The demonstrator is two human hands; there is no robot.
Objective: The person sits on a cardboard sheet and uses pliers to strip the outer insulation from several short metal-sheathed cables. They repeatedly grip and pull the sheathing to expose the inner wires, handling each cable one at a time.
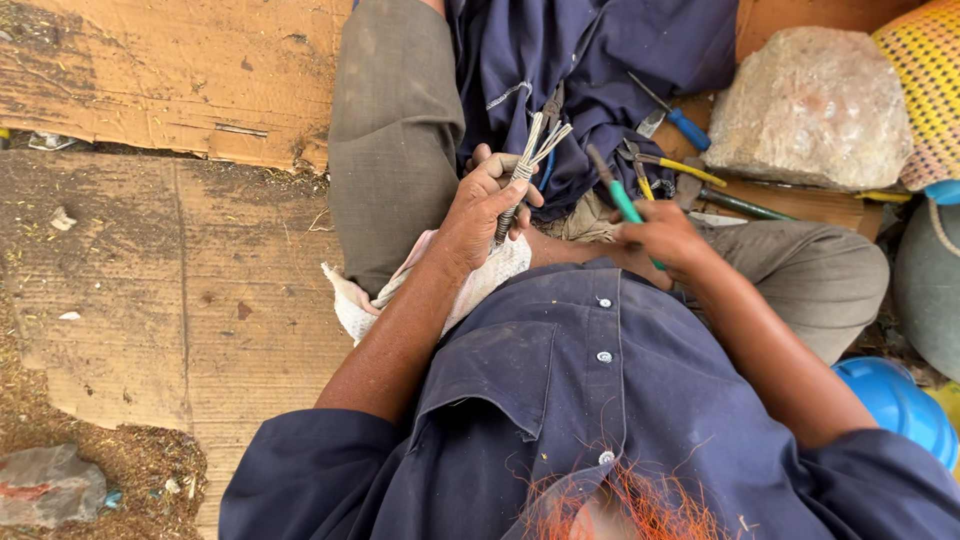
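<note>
Navy blue shirt (560,400), grey-olive trousers (390,130), teal-handled tool (625,200), silver-grey wire bundle (525,165), white cloth (480,285), yellow-handled pliers (680,168), bright blue helmet (895,400), yellow checked fabric (925,80), tan cardboard (150,80).

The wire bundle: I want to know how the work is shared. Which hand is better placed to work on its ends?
Probably the right hand: it holds a green-handled tool pointing toward the wire bundle, while the left hand is wrapped around the bundle, holding it upright.

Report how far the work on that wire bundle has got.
Done: the wire bundle already has binding turns around its upper part. In hand: left hand grips it; right hand holds a green-handled tool. Left: the tips above still splay loose.
</note>
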